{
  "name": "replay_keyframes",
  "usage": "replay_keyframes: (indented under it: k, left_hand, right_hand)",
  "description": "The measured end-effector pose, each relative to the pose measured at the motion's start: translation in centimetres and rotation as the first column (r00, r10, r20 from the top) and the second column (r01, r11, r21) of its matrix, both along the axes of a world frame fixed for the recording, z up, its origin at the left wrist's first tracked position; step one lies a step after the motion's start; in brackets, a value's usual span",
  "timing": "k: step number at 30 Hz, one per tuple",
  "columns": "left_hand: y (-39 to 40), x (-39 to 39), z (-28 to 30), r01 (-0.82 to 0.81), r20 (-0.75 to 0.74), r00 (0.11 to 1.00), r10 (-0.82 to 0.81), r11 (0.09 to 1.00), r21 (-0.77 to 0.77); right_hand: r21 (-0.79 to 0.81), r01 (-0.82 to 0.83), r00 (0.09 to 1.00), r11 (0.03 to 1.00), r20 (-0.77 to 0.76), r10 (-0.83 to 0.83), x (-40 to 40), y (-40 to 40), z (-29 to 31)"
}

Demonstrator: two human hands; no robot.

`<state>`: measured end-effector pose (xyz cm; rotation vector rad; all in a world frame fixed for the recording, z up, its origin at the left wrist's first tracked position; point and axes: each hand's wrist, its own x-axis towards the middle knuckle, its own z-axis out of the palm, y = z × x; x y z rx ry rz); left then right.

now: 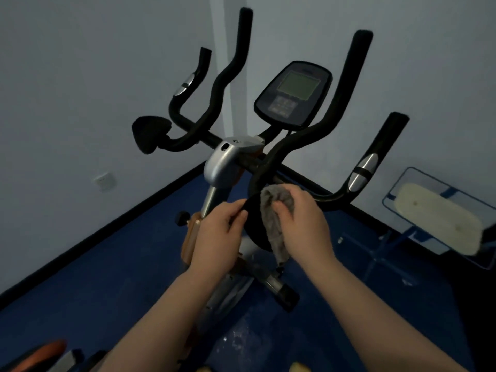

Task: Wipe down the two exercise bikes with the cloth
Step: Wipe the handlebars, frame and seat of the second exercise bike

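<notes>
Right hand grips the cloth against the black pad; left hand pinches its edge. Bike mid-wipe, likely much left.

A dark blue floor carries everything here, meeting the pale walls along a black skirting strip. The exercise bike stands on it near the corner, its grey-and-orange frame rising from a base foot planted on the blue surface. To the right, close by the wall, a blue-framed bench with a cream pad also rests on the floor, and a pale scuffed patch marks the surface just in front of the bike.
</notes>
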<state>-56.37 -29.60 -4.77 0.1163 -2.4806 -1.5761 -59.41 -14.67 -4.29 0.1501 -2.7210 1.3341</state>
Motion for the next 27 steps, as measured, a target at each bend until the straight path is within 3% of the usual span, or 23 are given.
replay_keyframes:
  k: [3,7,10,13,17,21,24,27]
  left_hand:
    - [-1.5,-0.7,0.0,0.109,-0.013,0.994,-0.109,0.993,-0.041]
    - [-2.7,-1.6,-0.4,0.232,-0.045,0.971,-0.234,0.971,-0.058]
    - [-3.3,-2.1,-0.8,0.308,-0.068,0.947,-0.313,0.949,-0.069]
    - [-3.7,-2.5,-0.9,0.358,-0.099,0.927,-0.363,0.932,-0.06]
    - [-3.9,-2.6,-1.4,0.376,-0.123,0.919,-0.375,0.926,-0.019]
    - [-3.8,-2.4,-1.8,0.367,-0.139,0.919,-0.369,0.929,-0.039]
    - [-4.0,-2.6,-1.3,0.378,-0.128,0.913,-0.388,0.921,-0.097]
    - [-4.1,-2.7,-1.1,0.382,-0.114,0.913,-0.392,0.919,-0.099]
  right_hand:
    - [0.053,0.152,0.988,0.987,-0.005,-0.152,2.4,-1.0,-0.2]
    - [0.346,0.188,0.98,0.919,-0.004,-0.199,2.4,-1.4,0.4]
    - [0.294,0.234,0.962,0.927,0.07,-0.265,-0.3,-1.0,1.4]
    - [0.111,0.469,0.883,0.876,-0.029,-0.468,0.7,-2.2,0.8]
    - [0.303,0.517,0.855,0.801,-0.136,-0.5,4.3,-5.0,-1.1]
    - [0.47,0.489,0.863,0.735,-0.133,-0.488,1.3,-3.5,-0.3]
    - [0.334,0.5,0.863,0.799,-0.11,-0.494,0.2,-2.8,-0.1]
    - [0.127,0.668,0.742,0.734,-0.197,-0.641,1.8,-4.7,-1.4]
